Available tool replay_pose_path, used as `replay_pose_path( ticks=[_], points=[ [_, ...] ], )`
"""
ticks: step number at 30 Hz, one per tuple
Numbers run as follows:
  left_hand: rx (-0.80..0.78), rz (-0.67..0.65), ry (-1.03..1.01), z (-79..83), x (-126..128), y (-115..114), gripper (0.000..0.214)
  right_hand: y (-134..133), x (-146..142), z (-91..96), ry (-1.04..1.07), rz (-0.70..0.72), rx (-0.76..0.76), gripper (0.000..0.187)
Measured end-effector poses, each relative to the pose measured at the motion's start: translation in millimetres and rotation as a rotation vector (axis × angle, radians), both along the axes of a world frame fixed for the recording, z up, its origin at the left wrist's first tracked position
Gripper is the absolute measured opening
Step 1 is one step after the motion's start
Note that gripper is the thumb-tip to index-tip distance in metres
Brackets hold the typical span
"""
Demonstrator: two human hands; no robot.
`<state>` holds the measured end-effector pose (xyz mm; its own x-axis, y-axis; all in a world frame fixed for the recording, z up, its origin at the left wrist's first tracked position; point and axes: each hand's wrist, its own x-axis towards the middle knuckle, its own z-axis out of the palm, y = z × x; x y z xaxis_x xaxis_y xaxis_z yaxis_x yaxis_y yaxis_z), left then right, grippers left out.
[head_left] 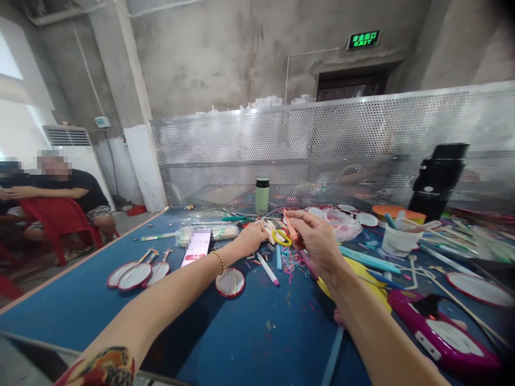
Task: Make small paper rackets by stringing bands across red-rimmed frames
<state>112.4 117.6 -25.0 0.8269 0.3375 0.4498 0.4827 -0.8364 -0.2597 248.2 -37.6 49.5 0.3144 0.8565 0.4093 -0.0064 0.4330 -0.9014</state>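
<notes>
My right hand (319, 241) is closed around an orange stick-shaped piece (292, 228), whose exact kind I cannot make out. My left hand (253, 238) reaches down to a pile of thin wooden sticks (273, 229). Its fingers are drawn together at the pile, and whatever they pinch is hidden. Between the hands lies a yellow ring-shaped handle (282, 238). Closer in are a white marker with a pink tip (268, 269), a light blue stick (279, 257) and scattered pink and blue curly bits (295, 262). A round white disc with a red rim (230, 282) lies below my left wrist.
Several red-rimmed paddles (134, 275) and a phone (196, 247) lie left. A green bottle (262, 195) stands behind. At right are a white tub (400, 239), a black flask (436, 182) and a magenta device (442, 335). A perforated metal panel (241, 155) backs the table; people (72, 182) sit left.
</notes>
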Motion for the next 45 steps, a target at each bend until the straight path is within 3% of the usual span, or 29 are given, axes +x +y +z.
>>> replay_pose_path(
  ticks=[10, 13, 17, 22, 26, 30, 34, 39, 45],
  points=[
    [0.052, -0.067, 0.029, 14.6, 1.7, -22.2, 0.017, 0.8, 2.8, 0.3, 0.012, -0.006, 0.018, 0.037],
    [0.025, -0.053, -0.090, 18.3, -7.5, -45.1, 0.015, -0.3, 5.6, 1.4, 0.037, -0.011, 0.025, 0.034],
    [-0.152, -0.046, -0.435, 19.9, -24.6, -81.8, 0.014, -5.3, 6.9, 6.8, 0.125, 0.022, -0.032, 0.030],
    [0.131, -0.205, -0.502, 35.8, -44.6, -120.3, 0.019, -5.9, 1.0, 9.5, 0.131, 0.113, 0.028, 0.052],
    [0.285, -0.283, -0.461, 50.1, -57.6, -139.5, 0.018, 0.9, -2.0, 2.7, -0.051, -0.116, 0.122, 0.032],
    [0.412, -0.278, -0.339, 52.2, -65.1, -144.8, 0.017, 4.4, -3.3, -3.0, -0.095, -0.142, 0.011, 0.044],
    [0.433, -0.307, -0.315, 50.5, -66.4, -145.9, 0.018, -2.3, -7.9, -2.1, -0.054, 0.067, -0.164, 0.053],
    [0.368, -0.314, -0.268, 51.0, -66.5, -148.9, 0.022, -15.4, -16.4, 3.2, -0.052, 0.273, -0.131, 0.048],
    [0.196, -0.360, -0.298, 43.0, -59.4, -144.2, 0.022, -17.6, -12.3, 4.1, -0.141, 0.194, -0.046, 0.037]
  ],
)
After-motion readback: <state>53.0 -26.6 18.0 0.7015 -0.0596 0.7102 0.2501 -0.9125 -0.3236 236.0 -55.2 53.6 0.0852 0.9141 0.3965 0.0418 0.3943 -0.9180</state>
